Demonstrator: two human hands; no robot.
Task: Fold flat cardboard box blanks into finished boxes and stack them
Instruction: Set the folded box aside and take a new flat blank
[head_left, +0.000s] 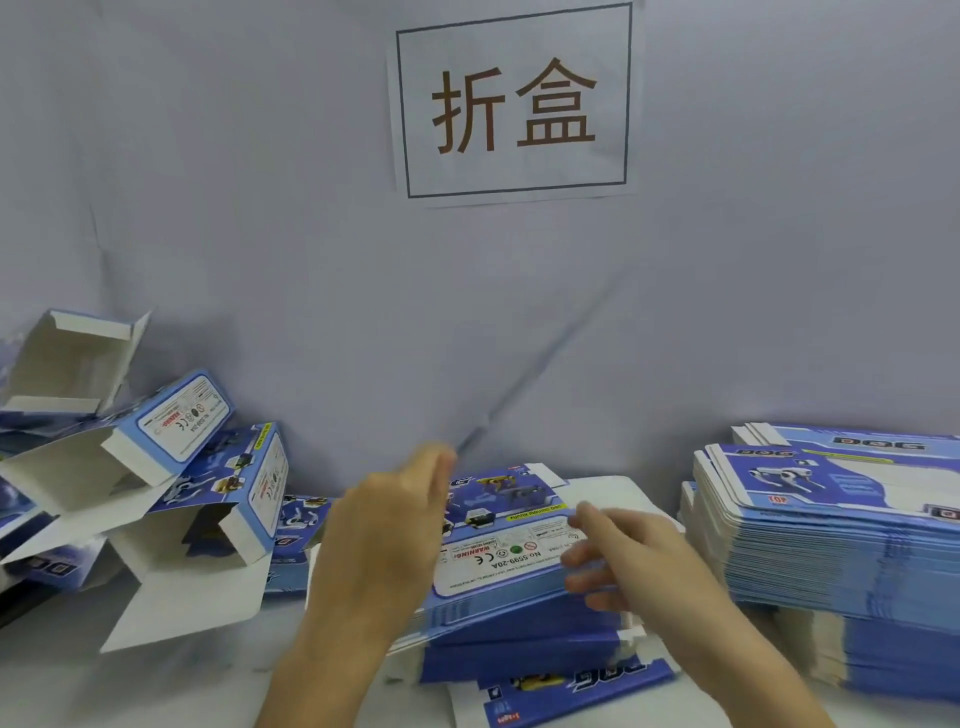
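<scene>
- At the far left, a loose heap of folded boxes (171, 483) lies tumbled, open flaps up, some leaning on each other. The heap looks unsteady; one more box dropped on top could slide it toward the table (208, 675) edge.
- Left of centre, the left hand (384, 540) lies over the left part of the top blank (498, 551), fingers fairly straight and blurred; whether it pinches the card I cannot tell.
- In the centre, that blank tops a low pile of flat blanks (519, 639) in front of the person. Its white panel reads upside down "WARNING", "CE" and "No 5599-20A".
- Just right of centre, the right hand (618, 561) has curled fingers at the blank's right edge, seemingly grasping it. Two sheets could lift together, since the blanks lie tightly packed.
- On the rear cloth hangs a paper sign (514, 104) printed "折盒".
- At the right, a tall stack of blanks (831, 545) shows "DOG" and a red "TOP" mark. Its sheets are fanned, so a knock could spill them.
</scene>
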